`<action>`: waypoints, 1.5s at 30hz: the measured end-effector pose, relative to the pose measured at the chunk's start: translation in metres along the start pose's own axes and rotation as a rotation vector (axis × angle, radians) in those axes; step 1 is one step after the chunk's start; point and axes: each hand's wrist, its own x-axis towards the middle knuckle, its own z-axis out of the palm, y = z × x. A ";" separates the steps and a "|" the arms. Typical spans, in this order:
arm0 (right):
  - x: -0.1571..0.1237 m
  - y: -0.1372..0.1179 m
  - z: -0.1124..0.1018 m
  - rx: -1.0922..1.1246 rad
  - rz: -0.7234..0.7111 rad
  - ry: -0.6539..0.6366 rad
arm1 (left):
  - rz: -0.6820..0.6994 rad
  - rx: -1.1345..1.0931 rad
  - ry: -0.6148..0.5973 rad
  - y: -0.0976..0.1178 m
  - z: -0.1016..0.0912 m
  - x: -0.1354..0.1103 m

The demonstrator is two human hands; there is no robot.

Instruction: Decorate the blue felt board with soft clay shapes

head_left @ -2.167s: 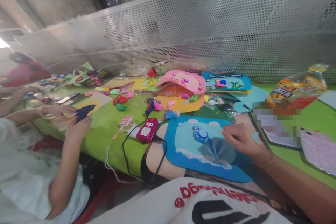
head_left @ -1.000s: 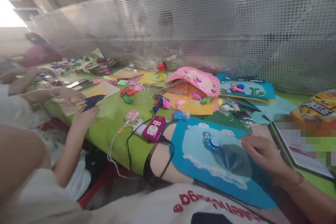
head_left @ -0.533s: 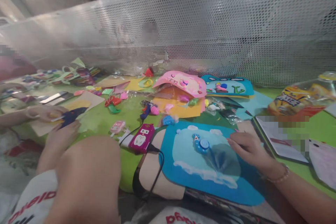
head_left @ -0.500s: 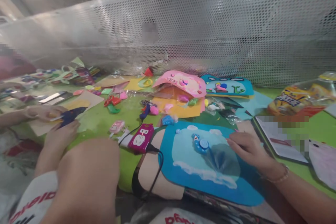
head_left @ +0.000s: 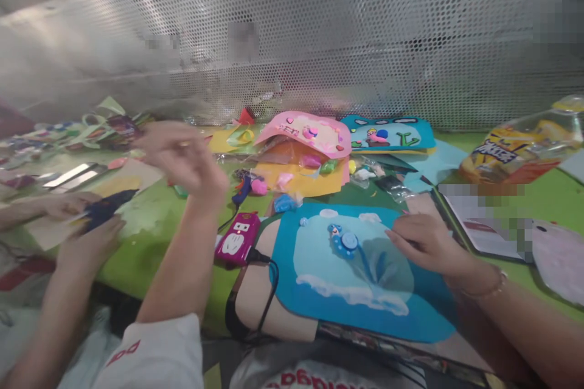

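Observation:
My left hand [head_left: 182, 155] is raised over the left of the table, bent at the wrist and smeared by motion, so its grip is unclear. My right hand [head_left: 422, 243] rests at the right edge of a blue card [head_left: 283, 273], fingers bent together; anything in them is hidden. On the card's pale blue middle is a blue clay snail-like figure [head_left: 347, 244]. Blue leaf-like shapes [head_left: 376, 270] lie beside it, partly in shadow. White clay [head_left: 351, 295] runs along the bottom, with white cloud shapes [head_left: 328, 213] above.
A magenta power adapter [head_left: 238, 239] with a black cable is left of the card. A glue gun [head_left: 241, 188], clay bits, decorated pink [head_left: 305, 134] and blue cards, a tablet [head_left: 483, 225] and a bottle [head_left: 520, 140] surround it. Another person's hands [head_left: 91, 225] hold something dark blue.
My left arm has swung forward and up, carrying the hand into view over the table. My right hand stays by the card. The view has shifted slightly.

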 end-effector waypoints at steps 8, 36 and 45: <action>0.000 -0.006 0.005 -0.004 -0.010 -0.125 | 0.227 0.033 -0.239 0.024 0.051 0.020; 0.001 0.002 0.015 0.016 0.014 -0.127 | 0.285 -0.225 -0.409 0.013 0.053 0.011; 0.003 0.010 0.011 -0.018 0.057 -0.106 | 0.412 -0.278 -0.461 0.025 0.040 0.007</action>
